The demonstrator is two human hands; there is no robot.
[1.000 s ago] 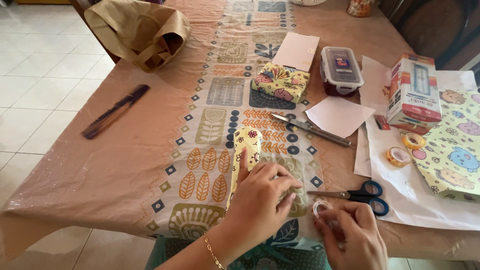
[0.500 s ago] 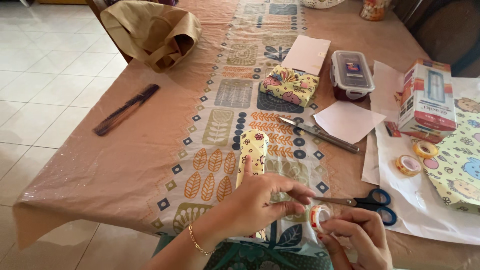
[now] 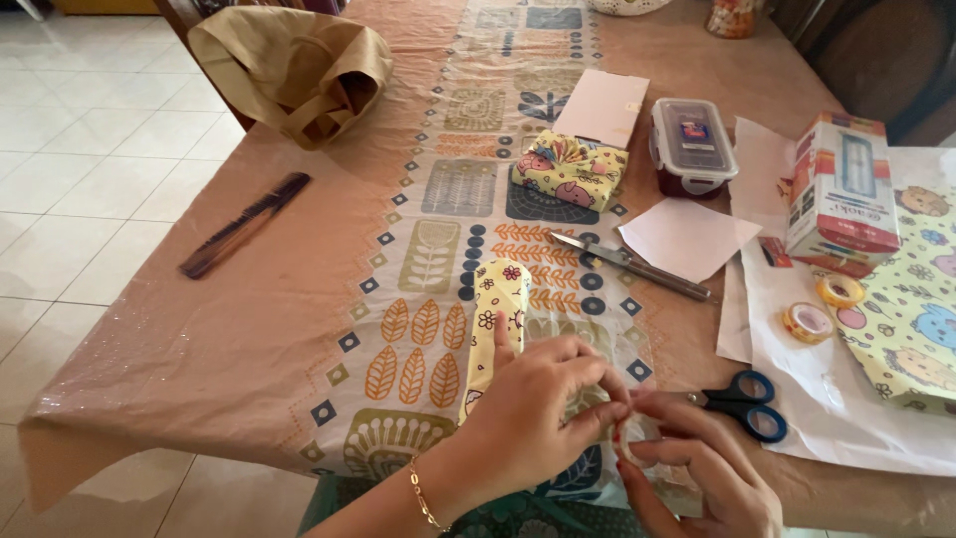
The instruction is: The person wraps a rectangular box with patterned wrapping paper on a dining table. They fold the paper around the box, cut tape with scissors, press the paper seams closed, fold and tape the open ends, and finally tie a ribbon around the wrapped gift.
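Two hands work a small tape roll beside a wrapped parcel at the near edge of the desk.

The desk (image 3: 249, 299), under a tan patterned cloth, is bare across its left half, holding only a dark comb (image 3: 244, 224) near the left edge and a tan bag (image 3: 294, 65) at the far corner. The right side is crowded: white paper (image 3: 846, 418), a patterned gift-wrap sheet (image 3: 911, 299), a carton (image 3: 841, 189), a lidded plastic box (image 3: 692, 144), a wrapped gift (image 3: 570, 171), a knife (image 3: 632, 267), blue-handled scissors (image 3: 732, 403) and two tape rolls (image 3: 825, 307). The long yellow wrapped parcel (image 3: 495, 309) lies in the middle, its near end under the left hand (image 3: 528, 413), forefinger pressed along it. The right hand (image 3: 697, 473), at the desk's near edge, pinches the small tape roll (image 3: 629, 438), where the left thumb and fingers (image 3: 597, 399) meet it.
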